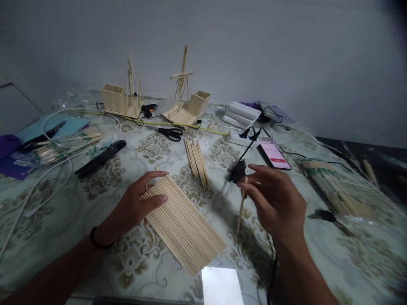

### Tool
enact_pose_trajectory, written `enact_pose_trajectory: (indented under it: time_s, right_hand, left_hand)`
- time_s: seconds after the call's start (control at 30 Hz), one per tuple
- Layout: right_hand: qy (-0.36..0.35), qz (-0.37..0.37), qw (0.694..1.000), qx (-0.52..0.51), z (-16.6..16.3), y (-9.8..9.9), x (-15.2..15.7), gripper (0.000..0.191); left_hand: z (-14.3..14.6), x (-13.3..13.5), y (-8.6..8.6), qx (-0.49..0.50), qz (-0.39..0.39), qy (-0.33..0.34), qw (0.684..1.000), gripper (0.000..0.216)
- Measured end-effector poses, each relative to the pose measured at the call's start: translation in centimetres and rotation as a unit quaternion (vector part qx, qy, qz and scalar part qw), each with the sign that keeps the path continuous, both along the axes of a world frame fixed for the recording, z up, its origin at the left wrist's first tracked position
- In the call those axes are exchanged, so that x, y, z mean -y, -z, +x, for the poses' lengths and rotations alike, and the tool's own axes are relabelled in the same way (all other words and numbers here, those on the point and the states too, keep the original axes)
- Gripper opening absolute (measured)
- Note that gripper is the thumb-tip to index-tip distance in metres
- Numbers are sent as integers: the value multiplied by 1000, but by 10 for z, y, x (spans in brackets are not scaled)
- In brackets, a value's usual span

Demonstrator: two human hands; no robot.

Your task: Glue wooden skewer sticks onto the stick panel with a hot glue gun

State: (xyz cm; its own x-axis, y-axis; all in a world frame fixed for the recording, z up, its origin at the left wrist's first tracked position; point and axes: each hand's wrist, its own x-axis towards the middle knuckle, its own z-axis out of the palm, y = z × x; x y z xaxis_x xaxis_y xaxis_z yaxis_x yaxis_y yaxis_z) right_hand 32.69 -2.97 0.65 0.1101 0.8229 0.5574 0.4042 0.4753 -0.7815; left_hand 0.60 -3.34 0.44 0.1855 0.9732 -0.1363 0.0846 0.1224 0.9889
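Observation:
A flat panel of bamboo sticks (187,224), joined side by side, slants across the table's front. My left hand (143,199) grips its upper left corner, thumb on top and fingers at the edge. Between the thumb and fingertips of my right hand (276,195) is a single bamboo stick (241,212), pointing down to the right of the panel. Just beyond that hand lies a black tool (238,171) with a cord, probably a glue gun, partly hidden. A pile of loose sticks (196,161) rests behind the panel.
Two stick models (114,99) (184,114) stand along the wall. Black scissors (171,134), a power strip (241,137), a phone (274,154) and bagged sticks (333,186) lie around. A white card (221,286) is at the front; cables cross the patterned tablecloth.

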Motion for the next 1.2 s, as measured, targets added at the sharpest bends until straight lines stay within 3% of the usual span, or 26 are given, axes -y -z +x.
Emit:
enact_pose_trajectory:
  time_s: [0.17, 0.33, 0.47, 0.6, 0.67, 1.0, 1.2]
  right_hand:
    - [33, 126, 987, -98, -16, -9, 4, 21]
    - [39, 118, 990, -71, -15, -12, 8, 22]
    - [-8, 47, 998, -28, -5, -8, 8, 33]
    - [-48, -44, 992, 104, 3, -2, -4, 17]
    - [-71, -71, 986, 130, 3, 1, -10, 20]
    - [-215, -202, 955, 0, -42, 2, 4, 22]
    - [-226, -227, 947, -32, -54, 7, 8, 18]
  left_hand:
    - [2, 1, -6, -25, 5, 11, 1000, 54]
    - [3, 0, -9, -41, 12, 1, 999, 51]
    - [3, 0, -7, -39, 13, 0, 999, 52]
    - [2, -1, -6, -31, 23, -7, 999, 51]
    - [2, 0, -5, -29, 26, -5, 999, 50]
    - [2, 4, -6, -138, 97, 119, 979, 47]
    - [5, 6, -6, -151, 121, 140, 971, 49]
